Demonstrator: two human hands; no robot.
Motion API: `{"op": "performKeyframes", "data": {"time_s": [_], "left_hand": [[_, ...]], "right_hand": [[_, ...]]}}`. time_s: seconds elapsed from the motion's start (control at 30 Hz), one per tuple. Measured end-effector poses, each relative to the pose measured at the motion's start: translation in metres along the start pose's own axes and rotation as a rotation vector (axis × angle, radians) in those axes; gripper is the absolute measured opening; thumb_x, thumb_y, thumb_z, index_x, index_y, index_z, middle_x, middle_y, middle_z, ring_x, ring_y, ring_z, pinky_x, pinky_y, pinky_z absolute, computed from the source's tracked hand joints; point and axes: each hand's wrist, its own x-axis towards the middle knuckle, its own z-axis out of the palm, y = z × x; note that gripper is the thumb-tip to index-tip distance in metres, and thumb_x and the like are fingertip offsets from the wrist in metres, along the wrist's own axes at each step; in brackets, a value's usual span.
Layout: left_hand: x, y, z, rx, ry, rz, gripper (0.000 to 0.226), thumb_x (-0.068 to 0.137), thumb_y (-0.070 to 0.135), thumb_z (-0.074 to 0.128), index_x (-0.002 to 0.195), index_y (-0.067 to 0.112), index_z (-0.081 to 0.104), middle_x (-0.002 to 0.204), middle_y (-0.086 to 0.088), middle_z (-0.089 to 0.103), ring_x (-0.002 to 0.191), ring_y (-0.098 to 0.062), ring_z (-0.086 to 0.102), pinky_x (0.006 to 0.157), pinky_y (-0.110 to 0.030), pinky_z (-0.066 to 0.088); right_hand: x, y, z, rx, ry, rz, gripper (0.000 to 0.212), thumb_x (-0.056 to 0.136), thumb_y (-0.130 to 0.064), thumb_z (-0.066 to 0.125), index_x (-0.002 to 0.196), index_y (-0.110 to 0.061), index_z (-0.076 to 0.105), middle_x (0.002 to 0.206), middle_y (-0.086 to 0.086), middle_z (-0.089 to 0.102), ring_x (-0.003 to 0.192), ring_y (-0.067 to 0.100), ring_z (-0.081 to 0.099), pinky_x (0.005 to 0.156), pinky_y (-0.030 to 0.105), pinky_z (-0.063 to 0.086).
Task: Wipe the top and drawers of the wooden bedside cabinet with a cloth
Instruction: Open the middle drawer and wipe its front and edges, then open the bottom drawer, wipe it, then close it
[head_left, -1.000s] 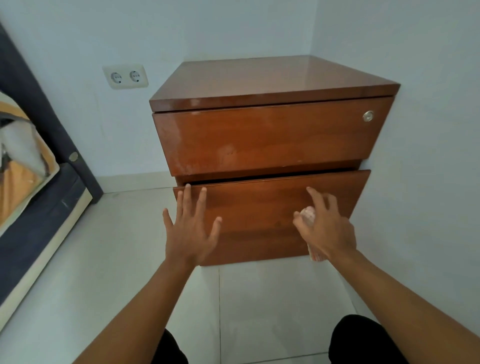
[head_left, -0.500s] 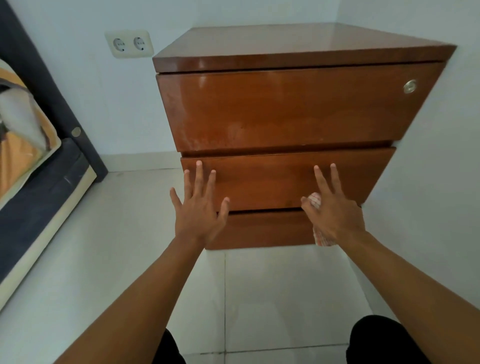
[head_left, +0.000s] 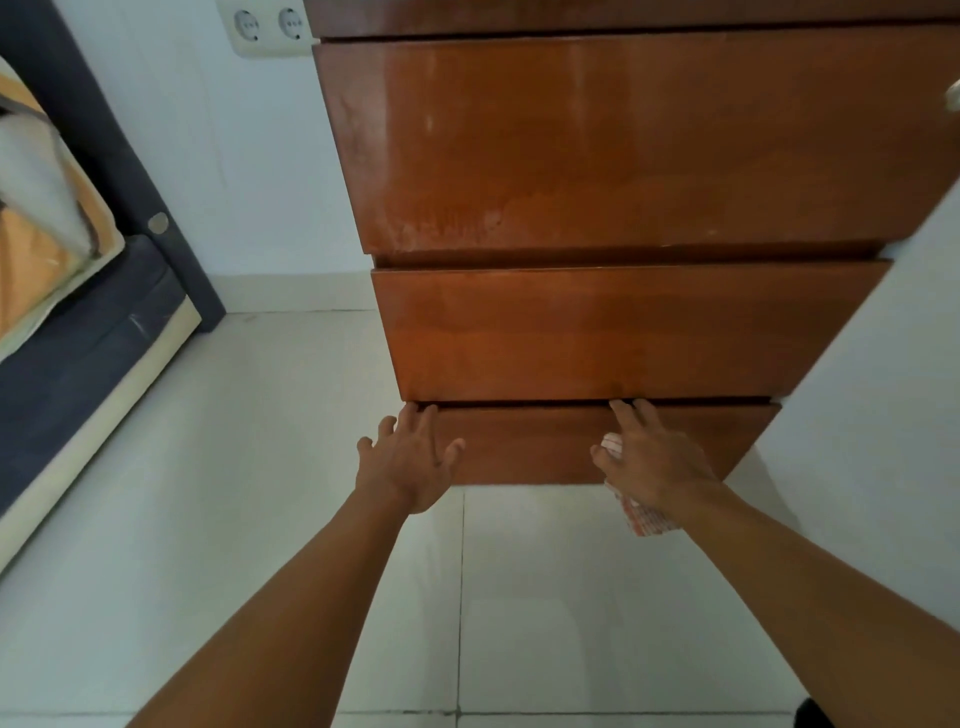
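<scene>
The wooden bedside cabinet (head_left: 613, 156) fills the upper middle of the view, showing three drawer fronts; its top is out of frame. My left hand (head_left: 408, 457) rests flat with fingers spread on the left end of the bottom drawer (head_left: 530, 441), fingertips at its upper edge. My right hand (head_left: 652, 460) presses a red-and-white checked cloth (head_left: 644, 517) against the same drawer front, two fingers reaching into the gap above it. The cloth hangs out below my palm.
A white wall (head_left: 883, 415) stands tight against the cabinet's right side. A double wall socket (head_left: 267, 26) sits at upper left. A dark bed frame with orange bedding (head_left: 67, 291) lines the left edge. White floor tiles (head_left: 260, 493) lie below.
My view has dropped and moved closer, so the cabinet top left the frame. Both hands slid down from the middle drawer front to the bottom drawer, the cloth still under my right palm.
</scene>
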Motion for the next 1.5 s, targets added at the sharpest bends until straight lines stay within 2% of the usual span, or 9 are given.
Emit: {"op": "performKeyframes", "data": {"time_s": [0.2,0.43,0.9,1.07,1.17,1.27,1.33,1.43,1.5], "left_hand": [[0.009,0.005,0.004,0.048,-0.033,-0.040,0.072,0.095,0.069,0.020,0.157,0.031,0.016,0.160,-0.005,0.021,0.138,-0.035,0.034,0.107,-0.058,0.033],[0.010,0.001,-0.004,0.098,-0.015,-0.044,0.070,0.093,0.073,0.017,0.149,0.036,0.032,0.147,-0.006,0.033,0.129,-0.031,0.039,0.101,-0.057,0.037],[0.006,0.001,-0.016,0.166,-0.020,-0.002,0.074,0.090,0.077,0.018,0.149,0.036,0.036,0.148,-0.007,0.039,0.131,-0.030,0.043,0.107,-0.062,0.032],[-0.002,-0.001,-0.019,0.092,-0.056,0.014,0.067,0.094,0.070,0.025,0.150,0.034,0.032,0.149,-0.004,0.041,0.137,-0.031,0.038,0.111,-0.065,0.023],[-0.013,-0.016,-0.019,0.065,-0.034,0.058,0.056,0.097,0.052,0.036,0.147,0.029,0.037,0.137,0.000,0.053,0.132,-0.026,0.042,0.112,-0.060,0.028],[-0.019,-0.029,-0.013,-0.018,-0.016,0.068,0.053,0.099,0.042,0.034,0.149,0.026,0.042,0.142,0.002,0.054,0.135,-0.025,0.041,0.112,-0.055,0.031],[-0.017,-0.031,-0.012,-0.076,-0.009,0.060,0.053,0.100,0.040,0.028,0.147,0.026,0.047,0.144,0.002,0.055,0.136,-0.025,0.042,0.111,-0.054,0.033],[-0.014,-0.033,-0.016,-0.124,-0.016,0.053,0.054,0.100,0.038,0.023,0.145,0.028,0.051,0.143,0.003,0.057,0.136,-0.025,0.042,0.110,-0.054,0.032],[-0.016,-0.036,-0.017,-0.138,-0.038,0.043,0.052,0.102,0.036,0.022,0.146,0.031,0.048,0.144,0.003,0.056,0.140,-0.025,0.038,0.112,-0.055,0.028]], "right_hand": [[0.004,-0.003,0.015,0.040,0.039,0.030,0.069,0.099,-0.057,0.043,0.158,-0.030,0.018,0.165,0.005,0.015,0.119,0.044,0.059,0.095,0.049,0.052],[0.003,0.001,0.004,-0.033,0.047,-0.019,0.063,0.100,-0.053,0.042,0.156,-0.030,0.025,0.139,0.007,0.033,0.099,0.035,0.064,0.081,0.040,0.055],[-0.001,0.000,-0.014,-0.067,-0.016,-0.031,0.068,0.099,-0.058,0.038,0.160,-0.033,0.021,0.134,0.005,0.040,0.114,0.034,0.059,0.093,0.043,0.050],[-0.019,-0.007,-0.016,0.110,-0.049,0.041,0.069,0.092,-0.061,0.055,0.150,-0.029,0.036,0.139,0.005,0.036,0.113,0.032,0.060,0.089,0.040,0.053],[-0.029,-0.023,-0.019,0.317,-0.056,0.062,0.052,0.089,-0.043,0.068,0.133,-0.027,0.047,0.131,0.004,0.040,0.100,0.024,0.058,0.081,0.036,0.049],[-0.021,-0.052,-0.028,0.387,0.039,-0.109,0.037,0.092,-0.016,0.064,0.128,-0.018,0.058,0.123,0.003,0.048,0.105,0.026,0.056,0.092,0.037,0.048],[-0.018,-0.080,-0.030,0.417,0.166,-0.307,0.050,0.087,-0.002,0.064,0.135,-0.017,0.059,0.127,0.001,0.049,0.111,0.027,0.053,0.100,0.040,0.048],[-0.014,-0.127,-0.016,0.319,0.399,-0.490,0.068,0.084,0.004,0.065,0.146,-0.018,0.052,0.142,0.002,0.051,0.117,0.028,0.049,0.098,0.040,0.049],[-0.010,-0.150,0.008,0.235,0.376,-0.531,0.071,0.083,0.005,0.063,0.148,-0.021,0.050,0.146,0.003,0.051,0.122,0.029,0.051,0.100,0.045,0.048]]}}
